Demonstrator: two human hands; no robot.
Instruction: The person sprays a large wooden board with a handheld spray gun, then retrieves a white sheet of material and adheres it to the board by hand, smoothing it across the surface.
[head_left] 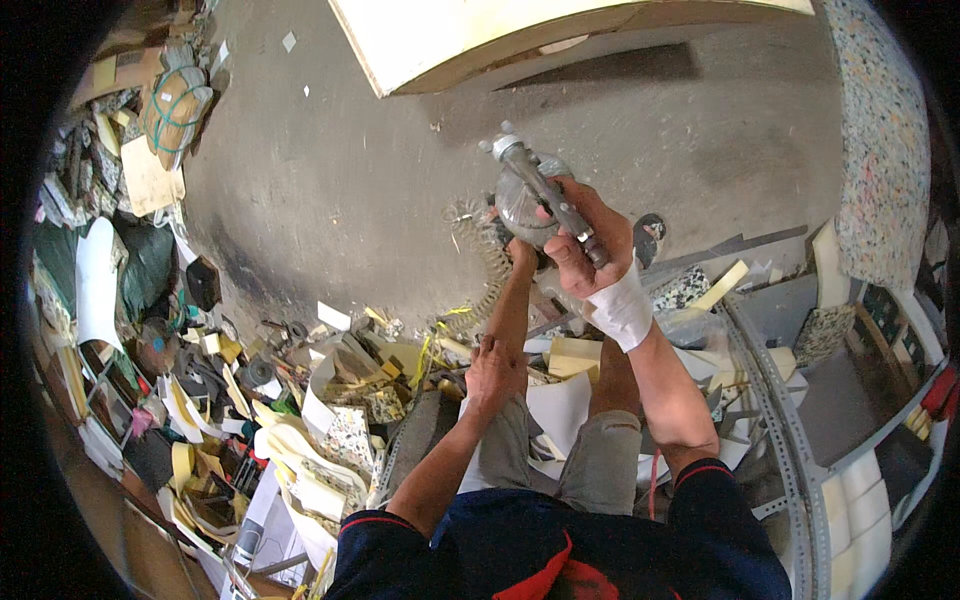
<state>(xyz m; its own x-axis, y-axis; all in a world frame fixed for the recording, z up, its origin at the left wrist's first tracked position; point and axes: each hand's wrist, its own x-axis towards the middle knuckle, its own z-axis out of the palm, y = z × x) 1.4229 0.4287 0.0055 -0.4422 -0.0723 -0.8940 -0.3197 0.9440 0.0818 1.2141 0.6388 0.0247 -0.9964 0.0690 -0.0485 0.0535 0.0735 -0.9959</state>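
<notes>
My right hand [595, 240] grips a metal spray gun [540, 185] with a round, translucent-grey cup beneath it, held up over the floor. A white bandage [620, 310] wraps my right wrist. My left hand [492, 375] rests on my left shin [513, 310], its fingers loosely curved and holding nothing. A coiled clear hose [475, 245] hangs or lies just left of the gun; where it connects is hidden. My left foot is partly hidden behind the gun, and a dark sandal [650, 230] shows to the right.
Foam and board scraps [320, 460] are heaped around my legs and along the left. A pale boxy foam piece [580, 20] stands on the concrete floor [330, 160] ahead. A speckled foam slab [880, 150] and perforated metal rails [795, 450] are at the right.
</notes>
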